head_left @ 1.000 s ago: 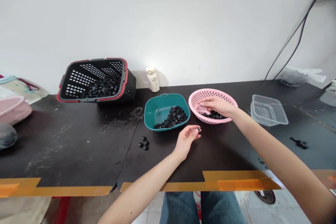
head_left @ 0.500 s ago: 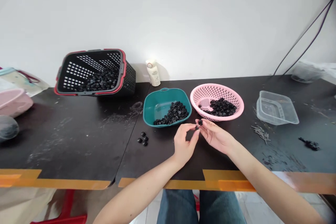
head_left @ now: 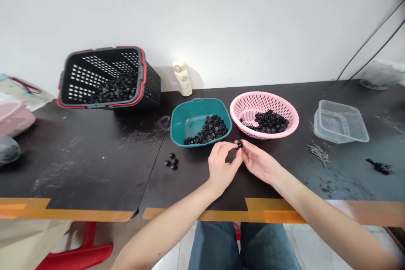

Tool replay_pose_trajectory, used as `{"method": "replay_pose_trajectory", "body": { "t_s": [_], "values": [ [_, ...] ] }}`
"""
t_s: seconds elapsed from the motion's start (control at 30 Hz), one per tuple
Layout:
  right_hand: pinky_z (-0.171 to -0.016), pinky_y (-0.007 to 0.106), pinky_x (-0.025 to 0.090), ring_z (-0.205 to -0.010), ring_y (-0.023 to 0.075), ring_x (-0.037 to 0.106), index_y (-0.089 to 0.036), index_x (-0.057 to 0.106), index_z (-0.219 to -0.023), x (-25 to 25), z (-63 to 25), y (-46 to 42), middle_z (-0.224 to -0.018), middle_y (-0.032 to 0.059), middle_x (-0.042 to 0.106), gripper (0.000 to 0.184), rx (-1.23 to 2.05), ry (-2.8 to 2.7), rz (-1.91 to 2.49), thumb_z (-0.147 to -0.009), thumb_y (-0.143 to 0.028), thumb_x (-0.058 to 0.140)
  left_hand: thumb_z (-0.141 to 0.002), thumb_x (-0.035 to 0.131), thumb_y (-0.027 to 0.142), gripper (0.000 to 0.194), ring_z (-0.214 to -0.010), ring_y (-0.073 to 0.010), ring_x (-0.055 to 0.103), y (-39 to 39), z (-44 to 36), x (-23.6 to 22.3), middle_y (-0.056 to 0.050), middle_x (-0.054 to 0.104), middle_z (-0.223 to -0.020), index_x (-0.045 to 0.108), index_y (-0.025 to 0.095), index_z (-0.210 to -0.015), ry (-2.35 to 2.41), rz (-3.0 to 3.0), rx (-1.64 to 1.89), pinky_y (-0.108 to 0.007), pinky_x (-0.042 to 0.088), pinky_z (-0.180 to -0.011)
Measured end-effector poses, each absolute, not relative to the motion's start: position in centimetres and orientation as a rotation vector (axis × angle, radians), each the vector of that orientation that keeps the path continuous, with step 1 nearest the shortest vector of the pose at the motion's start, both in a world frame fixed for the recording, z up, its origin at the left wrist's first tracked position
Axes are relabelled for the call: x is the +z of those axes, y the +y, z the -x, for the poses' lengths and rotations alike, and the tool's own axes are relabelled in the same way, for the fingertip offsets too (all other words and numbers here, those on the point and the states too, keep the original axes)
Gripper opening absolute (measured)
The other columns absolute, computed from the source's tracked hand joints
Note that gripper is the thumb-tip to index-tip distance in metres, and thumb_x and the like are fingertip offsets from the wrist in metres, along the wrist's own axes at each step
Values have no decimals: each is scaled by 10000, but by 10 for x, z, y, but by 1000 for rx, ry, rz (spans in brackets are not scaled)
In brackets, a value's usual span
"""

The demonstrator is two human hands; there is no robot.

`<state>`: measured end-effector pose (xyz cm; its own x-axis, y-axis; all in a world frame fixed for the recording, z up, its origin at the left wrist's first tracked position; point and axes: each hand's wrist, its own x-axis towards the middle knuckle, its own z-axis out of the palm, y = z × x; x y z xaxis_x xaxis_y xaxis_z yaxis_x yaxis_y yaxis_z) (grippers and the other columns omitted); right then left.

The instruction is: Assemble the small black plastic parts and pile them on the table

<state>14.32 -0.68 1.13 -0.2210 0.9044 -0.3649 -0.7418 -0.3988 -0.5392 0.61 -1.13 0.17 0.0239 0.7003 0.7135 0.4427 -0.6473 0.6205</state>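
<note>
Before teal tub (head_left: 189, 121) and pink basket (head_left: 248, 104) | left hand (head_left: 221, 167), right hand (head_left: 260, 166): fingertips meeting, both pinching black part (head_left: 239, 144)

Black desk (head_left: 186, 181), brown tape (head_left: 221, 216) along front edge. Beyond the fingers (head_left: 228, 146): teal tub (head_left: 202, 109), pink colander (head_left: 243, 105), white bottle (head_left: 183, 81). Left: black caps (head_left: 174, 160), farther off dark basket (head_left: 152, 86). Right: grey pins (head_left: 319, 154), clear box (head_left: 332, 126), black clump (head_left: 382, 168).

From above the lap (head_left: 215, 247), the head camera looks forward and down across the table (head_left: 95, 173).
</note>
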Motion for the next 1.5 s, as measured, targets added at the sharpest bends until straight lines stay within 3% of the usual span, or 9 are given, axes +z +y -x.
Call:
{"method": "replay_pose_trajectory", "body": {
  "t_s": [0.27,0.5,0.77,0.97,1.23,1.5],
  "values": [
    [-773,109,543,-782,61,676,-201,742,-807,5,-143,-5,-864,-21,751,124,1783,-413,803,-695,-204,793,-822,628,182,89,-858,-162,615,-11,-6,2,-36,654,-882,634,189,-910,1240,-2067,1615,-319,525,-783],
    [-791,196,532,-779,84,656,-215,733,-771,5,-140,-8,-874,-14,735,84,1631,-564,818,-708,-234,785,-829,651,194,138,-868,-158,619,-10,-4,0,-37,655,-907,664,204,-966,1195,-2053,1607,-314,526,-793],
    [-813,255,524,-813,113,662,-223,720,-839,13,-143,-12,-851,-17,722,206,1630,-695,812,-657,-190,811,-839,647,203,150,-852,-153,614,-8,-2,-3,-29,652,-885,681,231,-982,1183,-2107,1662,-310,530,-782],
    [-798,277,529,-858,154,690,-251,691,-963,17,-145,-13,-867,-2,736,254,1671,-703,779,-721,-254,768,-774,722,304,395,-848,-151,617,-5,2,4,-54,622,-993,614,209,-1141,1135,-2098,1672,-323,547,-797],
    [-742,312,575,-724,141,691,-250,694,-867,13,-145,-15,-814,-11,719,158,1592,-821,820,-740,-323,756,-837,655,243,206,-847,-152,638,-2,4,2,-46,680,-966,681,221,-1040,1071,-2132,1615,-317,549,-781],
    [-721,279,585,-740,142,667,-261,743,-874,13,-147,-16,-867,13,722,113,1227,-1104,945,-779,-319,720,-850,645,258,190,-862,-159,637,-5,5,3,-43,690,-928,681,211,-1030,1077,-2191,1630,-306,539,-781]
  ]
}}
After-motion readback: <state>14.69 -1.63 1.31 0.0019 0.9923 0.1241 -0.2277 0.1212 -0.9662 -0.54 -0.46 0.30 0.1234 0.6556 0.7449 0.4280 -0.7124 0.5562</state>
